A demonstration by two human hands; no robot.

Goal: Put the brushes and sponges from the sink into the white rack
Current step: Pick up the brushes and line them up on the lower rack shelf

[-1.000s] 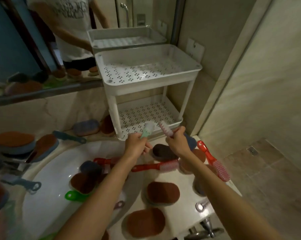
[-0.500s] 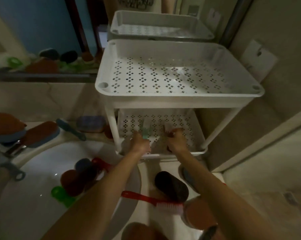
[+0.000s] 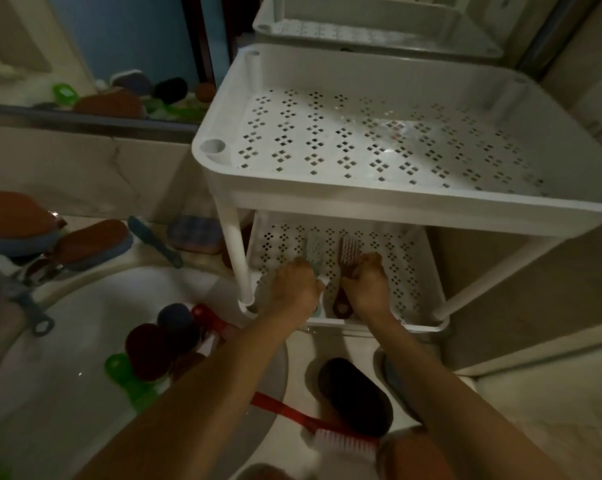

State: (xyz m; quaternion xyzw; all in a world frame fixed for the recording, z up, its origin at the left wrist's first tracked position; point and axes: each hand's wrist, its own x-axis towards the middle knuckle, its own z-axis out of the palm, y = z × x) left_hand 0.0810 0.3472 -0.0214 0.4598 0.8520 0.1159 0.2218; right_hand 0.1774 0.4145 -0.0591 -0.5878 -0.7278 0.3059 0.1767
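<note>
Two hands are hovering side by side over the lower shelf (image 3: 408, 271) of the white rack (image 3: 361, 206), each one holding a small brush. The left hand (image 3: 294, 289) is curling its fingers round the handle of a pale green brush (image 3: 314, 250), whose bristle head is pointing toward the back of the shelf. The right hand (image 3: 363, 285) is gripping a dark red brush (image 3: 349, 251) the same way, with the handle end poking out beside the wrist. Both brushes are lying just apart and roughly parallel inside the lower shelf; whether they are touching its perforated floor I cannot tell. The rack's upper shelf (image 3: 379, 140) is overhanging the hands.

Plenty of things are waiting in the sink (image 3: 50, 358) to the left: a dark brown sponge (image 3: 147, 344), a blue sponge (image 3: 174, 316) just behind it, a green brush (image 3: 128, 381) and a red brush (image 3: 211, 318). On the counter (image 3: 313, 351) between the forearms, a dark sponge (image 3: 355, 393) is lying near a red-handled brush with white bristles (image 3: 341, 441). Behind the basin, a blue-handled brush (image 3: 155, 242) and a bluish sponge (image 3: 194, 233) are sitting against the wall.
</note>
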